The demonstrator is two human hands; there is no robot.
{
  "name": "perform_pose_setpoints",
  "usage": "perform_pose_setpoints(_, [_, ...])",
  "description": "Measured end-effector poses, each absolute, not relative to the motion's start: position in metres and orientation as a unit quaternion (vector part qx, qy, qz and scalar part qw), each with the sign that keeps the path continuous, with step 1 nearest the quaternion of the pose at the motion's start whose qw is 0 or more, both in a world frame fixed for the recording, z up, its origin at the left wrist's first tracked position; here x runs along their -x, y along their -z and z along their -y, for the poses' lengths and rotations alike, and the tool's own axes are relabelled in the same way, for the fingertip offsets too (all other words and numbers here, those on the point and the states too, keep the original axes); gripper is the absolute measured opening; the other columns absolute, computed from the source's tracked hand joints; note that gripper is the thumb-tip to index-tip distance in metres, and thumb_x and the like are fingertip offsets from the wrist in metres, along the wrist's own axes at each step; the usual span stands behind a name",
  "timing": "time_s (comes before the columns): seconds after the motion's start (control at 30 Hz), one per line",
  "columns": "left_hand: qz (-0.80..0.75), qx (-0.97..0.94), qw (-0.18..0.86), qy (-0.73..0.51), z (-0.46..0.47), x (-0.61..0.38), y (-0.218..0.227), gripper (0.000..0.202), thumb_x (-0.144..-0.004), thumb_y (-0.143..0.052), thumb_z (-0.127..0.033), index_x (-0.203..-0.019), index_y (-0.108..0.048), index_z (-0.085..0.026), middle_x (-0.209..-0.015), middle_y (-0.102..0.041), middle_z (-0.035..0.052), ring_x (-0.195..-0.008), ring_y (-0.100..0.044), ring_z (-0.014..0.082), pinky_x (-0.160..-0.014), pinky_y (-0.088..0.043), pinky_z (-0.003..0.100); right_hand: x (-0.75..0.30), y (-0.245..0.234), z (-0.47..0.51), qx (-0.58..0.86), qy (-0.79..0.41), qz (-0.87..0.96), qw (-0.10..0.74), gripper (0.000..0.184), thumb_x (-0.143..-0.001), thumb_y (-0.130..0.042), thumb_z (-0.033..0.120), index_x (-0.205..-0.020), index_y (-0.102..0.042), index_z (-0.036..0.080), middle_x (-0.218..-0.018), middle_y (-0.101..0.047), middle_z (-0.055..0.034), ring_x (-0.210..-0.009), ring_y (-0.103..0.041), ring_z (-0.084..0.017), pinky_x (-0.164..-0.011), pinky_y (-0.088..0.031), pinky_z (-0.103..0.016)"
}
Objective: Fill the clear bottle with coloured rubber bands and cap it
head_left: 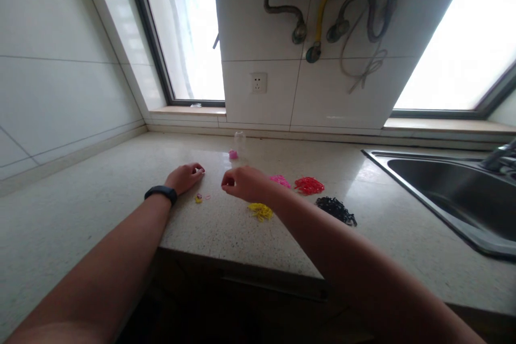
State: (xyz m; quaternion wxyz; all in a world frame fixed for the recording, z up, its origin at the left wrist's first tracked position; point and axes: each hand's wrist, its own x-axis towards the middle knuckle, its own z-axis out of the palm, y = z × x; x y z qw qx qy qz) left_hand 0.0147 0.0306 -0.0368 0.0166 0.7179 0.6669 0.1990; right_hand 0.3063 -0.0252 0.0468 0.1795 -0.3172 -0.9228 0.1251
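Observation:
My left hand (185,178), with a dark band on the wrist, rests on the speckled counter with fingers curled together. Whatever its fingertips hold, if anything, is too small to make out. Just to its right, my right hand (244,183) hovers with thumb and fingers pinched; I cannot tell what lies between them. A small yellow rubber band cluster (198,199) and a single pink band (208,196) lie below the left hand. Around my right forearm are piles of yellow bands (262,212), pink bands (281,180), red bands (309,185) and black bands (335,209).
Behind the hands stand a clear small bottle (239,140) and a pink object (233,155), perhaps its cap. A metal sink (443,188) is set into the counter (193,236) at right. The tiled wall carries a socket (258,83) and hoses.

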Motion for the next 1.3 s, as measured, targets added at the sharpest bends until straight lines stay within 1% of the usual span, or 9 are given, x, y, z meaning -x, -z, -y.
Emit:
perform_pose_setpoints(0.17, [-0.664,-0.719,0.025,-0.203,-0.032,-0.014,0.036,0.037,-0.091,-0.047,-0.048,-0.104,-0.070,-0.022,-0.085,-0.072,0.0051,-0.076,-0.065,0.0188,-0.067,-0.042,0.027,-0.257,-0.034,0.026,0.297,-0.077,0.944,0.125,0.027,-0.087,-0.061,0.034,-0.111,-0.070,0.027,-0.110,-0.072,-0.0048,-0.098,-0.065,-0.021,-0.075,-0.045,-0.029])
perform_pose_setpoints(0.3, [-0.666,-0.717,0.027,-0.203,-0.034,-0.012,0.038,0.036,-0.091,-0.048,-0.048,-0.103,-0.070,-0.023,-0.085,-0.072,0.0041,-0.074,-0.064,0.0183,-0.064,-0.041,0.027,-0.234,-0.029,0.028,0.275,-0.043,0.957,0.083,0.026,-0.089,-0.056,0.032,-0.111,-0.070,0.030,-0.122,-0.068,-0.0034,-0.110,-0.063,-0.023,-0.082,-0.048,-0.033])
perform_pose_setpoints(0.4, [-0.670,-0.713,0.020,-0.207,-0.036,-0.011,0.039,0.035,-0.091,-0.048,-0.047,-0.103,-0.071,-0.023,-0.087,-0.072,0.0045,-0.075,-0.064,0.0185,-0.065,-0.040,0.027,-0.225,-0.024,0.030,0.268,-0.025,0.962,0.052,0.024,-0.089,-0.055,0.029,-0.105,-0.072,0.029,-0.120,-0.069,-0.0031,-0.109,-0.064,-0.024,-0.079,-0.049,-0.033])
perform_pose_setpoints(0.5, [-0.671,-0.711,0.016,-0.208,-0.036,-0.011,0.040,0.035,-0.091,-0.048,-0.047,-0.103,-0.071,-0.024,-0.090,-0.072,0.0046,-0.076,-0.064,0.0189,-0.064,-0.040,0.028,-0.221,-0.016,0.028,0.259,-0.007,0.964,0.066,0.023,-0.089,-0.053,0.025,-0.100,-0.073,0.026,-0.114,-0.071,-0.0039,-0.102,-0.066,-0.023,-0.074,-0.048,-0.032])
perform_pose_setpoints(0.63, [-0.672,-0.711,0.016,-0.206,-0.034,-0.012,0.038,0.035,-0.091,-0.049,-0.047,-0.103,-0.072,-0.024,-0.092,-0.073,0.0051,-0.077,-0.065,0.0194,-0.065,-0.041,0.028,-0.222,-0.010,0.024,0.259,-0.011,0.962,0.083,0.024,-0.090,-0.050,0.026,-0.097,-0.072,0.024,-0.110,-0.072,-0.0043,-0.100,-0.067,-0.023,-0.073,-0.047,-0.032])
perform_pose_setpoints(0.87, [-0.671,-0.713,0.015,-0.204,-0.032,-0.015,0.034,0.036,-0.091,-0.048,-0.046,-0.104,-0.072,-0.023,-0.092,-0.073,0.0062,-0.079,-0.065,0.0201,-0.067,-0.042,0.028,-0.232,-0.017,0.022,0.290,-0.039,0.952,0.086,0.028,-0.094,-0.048,0.032,-0.103,-0.073,0.025,-0.113,-0.071,-0.0068,-0.104,-0.065,-0.022,-0.079,-0.046,-0.031])
perform_pose_setpoints(1.03, [-0.672,-0.712,0.015,-0.202,-0.030,-0.016,0.034,0.037,-0.090,-0.048,-0.047,-0.104,-0.072,-0.023,-0.094,-0.073,0.0063,-0.079,-0.065,0.0202,-0.067,-0.042,0.028,-0.233,-0.013,0.020,0.294,-0.047,0.951,0.080,0.028,-0.090,-0.052,0.033,-0.108,-0.073,0.027,-0.116,-0.070,-0.0064,-0.105,-0.065,-0.023,-0.081,-0.046,-0.031])
perform_pose_setpoints(1.13, [-0.672,-0.712,0.014,-0.202,-0.030,-0.016,0.033,0.036,-0.090,-0.048,-0.047,-0.103,-0.072,-0.023,-0.093,-0.073,0.0062,-0.079,-0.065,0.0204,-0.067,-0.042,0.028,-0.230,-0.012,0.020,0.294,-0.042,0.952,0.077,0.027,-0.089,-0.053,0.034,-0.106,-0.074,0.026,-0.114,-0.070,-0.0066,-0.105,-0.065,-0.024,-0.080,-0.046,-0.032])
perform_pose_setpoints(1.3, [-0.671,-0.713,0.015,-0.202,-0.030,-0.016,0.033,0.037,-0.090,-0.048,-0.047,-0.104,-0.072,-0.023,-0.092,-0.073,0.0060,-0.080,-0.065,0.0204,-0.067,-0.042,0.028,-0.228,-0.013,0.022,0.294,-0.038,0.953,0.067,0.023,-0.089,-0.054,0.031,-0.100,-0.073,0.024,-0.111,-0.071,-0.0066,-0.102,-0.065,-0.024,-0.076,-0.045,-0.031])
